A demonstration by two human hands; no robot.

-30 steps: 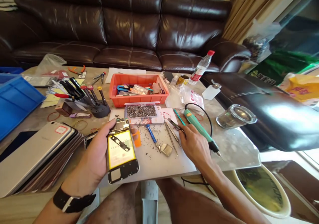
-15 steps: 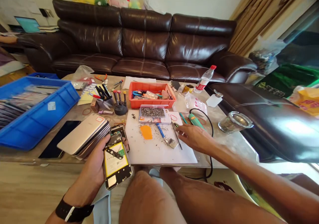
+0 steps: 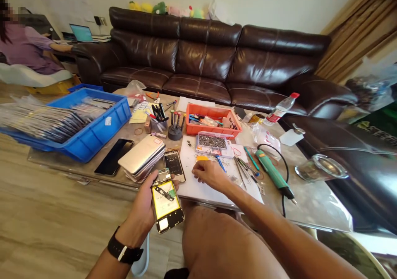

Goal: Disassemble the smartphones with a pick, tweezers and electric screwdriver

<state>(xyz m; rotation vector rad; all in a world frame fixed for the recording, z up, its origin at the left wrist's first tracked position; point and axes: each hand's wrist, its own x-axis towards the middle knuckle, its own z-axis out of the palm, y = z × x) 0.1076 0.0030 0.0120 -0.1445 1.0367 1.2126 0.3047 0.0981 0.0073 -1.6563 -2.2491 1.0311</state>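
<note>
My left hand is wrapped round an opened smartphone, its battery and inner parts facing up. A loose black strip lies across the battery. Over the white sheet, my right hand is closed with its fingertips together; whatever they may hold is too small to make out. Beside that hand lie an orange piece, partly covered by it, and a blue screwdriver. Another phone rests on the table behind the held one, next to a stack of phone housings.
A box of screws sits before a red tool tray. Tweezers and a green corded tool lie to the right, near a glass jar. Blue bins hold stacked parts at left. A person sits beyond.
My right hand has moved left from the tools at the sheet's right side, towards the held phone. My view has turned left. The left hand still holds the opened phone.
</note>
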